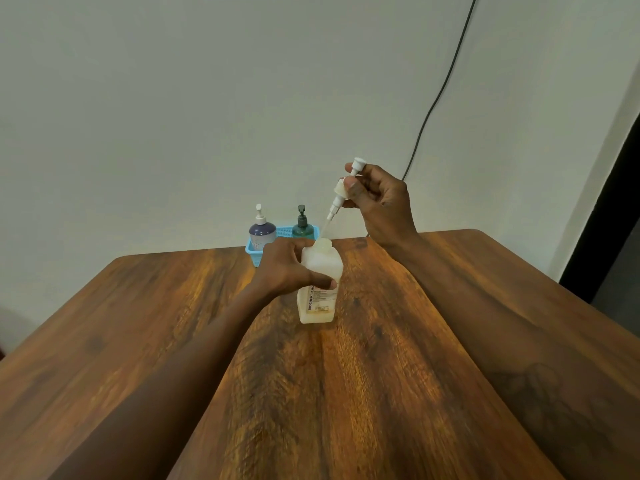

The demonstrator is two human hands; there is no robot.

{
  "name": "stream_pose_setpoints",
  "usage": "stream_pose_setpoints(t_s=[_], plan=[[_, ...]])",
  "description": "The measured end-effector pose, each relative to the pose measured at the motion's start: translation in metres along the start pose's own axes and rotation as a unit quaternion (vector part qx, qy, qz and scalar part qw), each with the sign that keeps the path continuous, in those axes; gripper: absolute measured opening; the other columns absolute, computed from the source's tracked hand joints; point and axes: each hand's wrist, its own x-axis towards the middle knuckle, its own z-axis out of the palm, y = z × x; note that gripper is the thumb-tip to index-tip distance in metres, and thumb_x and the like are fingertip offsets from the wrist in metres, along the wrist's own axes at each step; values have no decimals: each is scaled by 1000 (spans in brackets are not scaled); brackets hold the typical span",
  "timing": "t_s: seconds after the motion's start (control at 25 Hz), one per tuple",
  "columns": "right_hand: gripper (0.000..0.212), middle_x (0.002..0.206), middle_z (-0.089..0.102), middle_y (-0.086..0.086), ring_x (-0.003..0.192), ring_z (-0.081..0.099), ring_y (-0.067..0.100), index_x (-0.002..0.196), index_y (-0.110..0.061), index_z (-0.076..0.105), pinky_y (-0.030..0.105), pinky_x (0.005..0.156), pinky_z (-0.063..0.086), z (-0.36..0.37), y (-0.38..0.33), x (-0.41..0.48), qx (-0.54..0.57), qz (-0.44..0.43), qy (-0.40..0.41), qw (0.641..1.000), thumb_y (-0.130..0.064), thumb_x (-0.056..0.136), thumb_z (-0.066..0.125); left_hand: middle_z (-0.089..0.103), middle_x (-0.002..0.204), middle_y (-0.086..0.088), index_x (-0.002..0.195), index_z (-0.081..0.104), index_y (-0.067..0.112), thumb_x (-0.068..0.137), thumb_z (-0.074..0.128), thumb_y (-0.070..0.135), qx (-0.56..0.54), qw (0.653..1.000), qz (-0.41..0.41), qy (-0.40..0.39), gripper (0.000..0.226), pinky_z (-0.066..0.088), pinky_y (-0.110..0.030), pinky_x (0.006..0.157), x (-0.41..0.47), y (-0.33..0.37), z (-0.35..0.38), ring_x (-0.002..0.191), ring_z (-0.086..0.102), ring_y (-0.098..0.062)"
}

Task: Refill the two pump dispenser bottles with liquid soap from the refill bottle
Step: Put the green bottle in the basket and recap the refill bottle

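A white translucent refill bottle [318, 292] stands upright on the wooden table [363, 393], its neck uncovered. My left hand [289, 268] grips its upper body. My right hand [379, 199] holds a white pump head [343, 192] lifted above the bottle, tilted, with its thin dip tube still reaching down to the bottle's mouth. Two pump dispenser bottles stand in a blue basket [252, 252] at the table's far edge: a purple one with a white pump [262, 232] on the left and a green one with a dark pump [303, 226] on the right.
A pale wall rises right behind the table's far edge, with a black cable [440, 95] hanging down it. A dark doorway [602, 237] lies to the right of the table.
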Motion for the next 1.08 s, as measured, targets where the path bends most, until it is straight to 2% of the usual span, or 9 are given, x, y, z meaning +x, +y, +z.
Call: stream_pose_setpoints(t_s=[0.12,0.24,0.4,0.56,0.84,0.96,1.08], plan=[[29,110,72,-4,104,72,17,128,-9,66,36,79,63,-5,-5,5,14,-11,41,999,-14,99,64,71,125,0,135,64,17,62,95,42,12,1000,5,0,84,56,-19,73,1,2,-1,103,70,-15],[28,112,72,-5,106,71,20,127,-13,66,43,81,63,-15,-5,12,13,-20,59,998,-16,99,64,70,127,-1,137,63,17,62,96,39,7,1000,-3,-3,84,54,-19,72,1,-3,0,103,68,-14],[30,113,73,3,106,71,20,128,-11,67,44,81,63,-20,1,11,2,-21,68,997,-19,99,64,68,130,-2,140,61,17,66,94,36,13,1000,-11,-8,83,45,-13,63,1,-7,2,99,61,-10],[31,111,72,-3,106,71,18,129,-10,66,43,81,63,-18,1,10,0,-24,80,996,-18,100,63,66,134,-2,142,59,18,66,94,38,17,1000,-10,-10,87,50,-18,69,3,-5,5,100,60,-11],[31,108,71,-11,104,71,15,130,-9,65,43,81,63,-23,-4,10,-22,-41,86,995,-18,100,63,65,135,-3,143,58,18,65,95,35,29,1000,2,-11,88,45,-15,66,-1,-4,3,103,58,-11],[29,106,71,-10,102,71,13,127,-11,66,41,83,63,-23,-2,8,-25,-34,65,997,-18,99,64,65,135,-2,142,59,19,64,95,37,18,1000,-3,-11,88,53,-21,75,-1,-3,4,109,64,-16],[28,106,71,-11,100,71,6,127,-11,66,34,82,63,-18,0,2,-35,-22,25,999,-16,100,64,68,130,-1,140,61,19,62,95,41,2,1000,10,-6,88,61,-31,84,-1,4,6,109,68,-18]])
